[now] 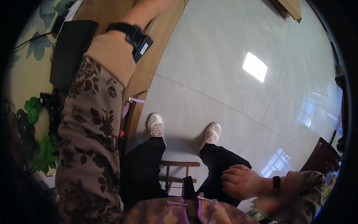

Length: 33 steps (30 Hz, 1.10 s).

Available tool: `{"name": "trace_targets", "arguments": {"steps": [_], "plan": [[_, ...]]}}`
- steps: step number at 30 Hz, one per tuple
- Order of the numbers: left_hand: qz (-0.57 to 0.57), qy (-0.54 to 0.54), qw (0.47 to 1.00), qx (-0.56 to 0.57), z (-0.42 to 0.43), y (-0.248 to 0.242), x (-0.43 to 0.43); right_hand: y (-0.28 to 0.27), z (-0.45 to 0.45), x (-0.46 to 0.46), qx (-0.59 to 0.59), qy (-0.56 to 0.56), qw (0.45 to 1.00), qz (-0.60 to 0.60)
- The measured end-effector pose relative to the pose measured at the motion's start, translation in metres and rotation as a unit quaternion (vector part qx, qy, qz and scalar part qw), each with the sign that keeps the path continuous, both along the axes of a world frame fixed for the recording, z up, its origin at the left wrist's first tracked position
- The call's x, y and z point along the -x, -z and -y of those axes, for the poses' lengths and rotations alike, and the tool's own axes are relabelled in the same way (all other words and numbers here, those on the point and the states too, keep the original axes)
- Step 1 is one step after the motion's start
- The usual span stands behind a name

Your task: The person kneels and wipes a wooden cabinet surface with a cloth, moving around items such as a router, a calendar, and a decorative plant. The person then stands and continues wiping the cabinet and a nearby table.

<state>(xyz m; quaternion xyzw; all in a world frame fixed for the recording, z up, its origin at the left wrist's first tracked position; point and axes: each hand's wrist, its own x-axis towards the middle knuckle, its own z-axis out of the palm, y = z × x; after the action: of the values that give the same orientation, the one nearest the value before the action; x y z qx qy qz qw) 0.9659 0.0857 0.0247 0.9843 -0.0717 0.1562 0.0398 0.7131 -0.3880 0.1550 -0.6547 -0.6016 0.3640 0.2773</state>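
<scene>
My left hand (163,5) reaches over the wooden cabinet (165,30) and is cut off by the top edge of the picture. Its fingers are hidden, so what it touches cannot be told. A black strap with a small black device (143,49) sits on that wrist. My right hand (240,180) rests on my right thigh in black trousers (223,159), holding nothing. A dark band (276,182) circles the right wrist. Below the left forearm, a drawer (135,114) stands pulled out, with a lilac strap (137,100) over its front edge.
Left of my arm are a black box-shaped object (72,53) and a green-and-white cabbage-shaped ornament (43,140). A wooden stool or chair frame (180,164) shows between my legs. Pale floor tiles (209,70) spread ahead, and a cardboard piece (289,9) lies at the top right.
</scene>
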Motion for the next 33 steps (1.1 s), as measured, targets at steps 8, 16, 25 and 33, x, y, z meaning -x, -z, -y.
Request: {"name": "trace_targets", "arguments": {"steps": [8, 16, 25, 33], "plan": [[0.020, -0.059, 0.998, 0.033, 0.013, -0.003, 0.036, -0.002, -0.017, 0.003, 0.037, 0.026, 0.991, -0.129], [-0.156, -0.144, 0.967, 0.142, 0.050, -0.049, 0.211, -0.020, -0.024, 0.053, 0.149, 0.090, 0.980, -0.096], [-0.351, -0.203, 0.843, 0.353, 0.069, -0.144, 0.425, -0.051, -0.007, 0.137, 0.345, 0.230, 0.910, 0.027], [-0.372, -0.225, 0.802, 0.409, 0.043, -0.248, 0.490, -0.171, 0.072, 0.144, 0.489, 0.245, 0.809, -0.216]]}}
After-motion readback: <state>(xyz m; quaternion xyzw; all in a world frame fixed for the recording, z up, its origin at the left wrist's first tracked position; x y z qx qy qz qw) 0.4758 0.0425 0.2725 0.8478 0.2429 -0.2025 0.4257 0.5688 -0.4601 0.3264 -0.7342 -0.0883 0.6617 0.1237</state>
